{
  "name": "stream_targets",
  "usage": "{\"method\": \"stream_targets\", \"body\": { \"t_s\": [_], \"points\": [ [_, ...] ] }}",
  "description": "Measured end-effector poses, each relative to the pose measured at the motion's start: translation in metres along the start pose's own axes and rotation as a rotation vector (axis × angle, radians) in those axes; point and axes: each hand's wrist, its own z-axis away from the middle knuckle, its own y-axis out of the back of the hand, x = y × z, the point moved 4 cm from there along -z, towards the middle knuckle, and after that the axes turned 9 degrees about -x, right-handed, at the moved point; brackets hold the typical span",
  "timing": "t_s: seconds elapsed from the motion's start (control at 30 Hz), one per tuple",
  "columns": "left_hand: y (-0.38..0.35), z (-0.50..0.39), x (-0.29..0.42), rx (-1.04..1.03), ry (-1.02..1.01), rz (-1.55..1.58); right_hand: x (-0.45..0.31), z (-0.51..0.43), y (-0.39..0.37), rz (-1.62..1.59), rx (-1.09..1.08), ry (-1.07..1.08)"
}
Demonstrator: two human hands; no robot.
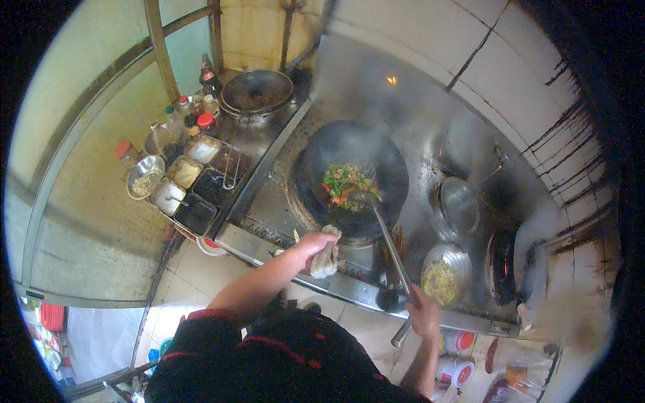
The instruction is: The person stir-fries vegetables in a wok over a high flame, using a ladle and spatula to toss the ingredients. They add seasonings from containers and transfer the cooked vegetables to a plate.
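A dark wok (pixel 310 181) sits on the range with chopped green and red vegetables and small light pieces (pixel 347 187) in it, steam rising. At its near rim, my left hand (pixel 320 244) grips a folded greyish cloth (pixel 326 262); whether the wok's edge is pinched inside the cloth is hidden. My right hand (pixel 423 312) is closed around the handle of a long metal wok ladle (pixel 393 248). The ladle's head lies among the food at the right of the wok, and its handle end sticks out below my hand.
Seasoning tins (pixel 195 214) and bottles (pixel 174 121) stand at left, near a steel bowl (pixel 146 176) of chopped pieces. Another pan (pixel 257 91) is behind them. To the right are a perforated strainer with pale strips (pixel 441 282), a metal pot (pixel 458 206) and a flame (pixel 392 80) behind.
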Motion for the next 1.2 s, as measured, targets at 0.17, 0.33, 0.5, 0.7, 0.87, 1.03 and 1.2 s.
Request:
{"method": "stream_targets", "body": {
  "t_s": [0.17, 0.33, 0.5, 0.7, 0.87, 1.03, 1.2],
  "points": [
    [0.025, 0.033, -0.018, -0.091, -0.207, 0.059, -0.035, -0.076, -0.021, -0.158, 0.265, 0.203],
    [0.099, 0.096, -0.054, 0.152, -0.218, -0.041, -0.064, -0.147, -0.028, 0.176, 0.199, 0.12],
    [0.2, 0.194, -0.116, 0.775, -0.296, -0.042, -0.102, -0.113, -0.035, -0.102, 0.08, 0.352],
    [0.322, 0.279, -0.297, 1.203, -0.023, 0.29, -0.179, -0.036, -0.065, -0.95, -0.641, 0.29],
    [0.317, 0.277, -0.353, 1.222, -0.057, 0.291, -0.218, -0.029, -0.123, -0.601, -0.969, 0.299],
    [0.264, 0.245, -0.288, 1.188, -0.143, 0.257, -0.221, -0.039, -0.185, -0.321, -0.877, 0.486],
    [0.289, 0.234, -0.299, 1.158, -0.258, 0.196, -0.235, -0.04, -0.191, -0.424, -0.898, 0.323]
  ]
}}
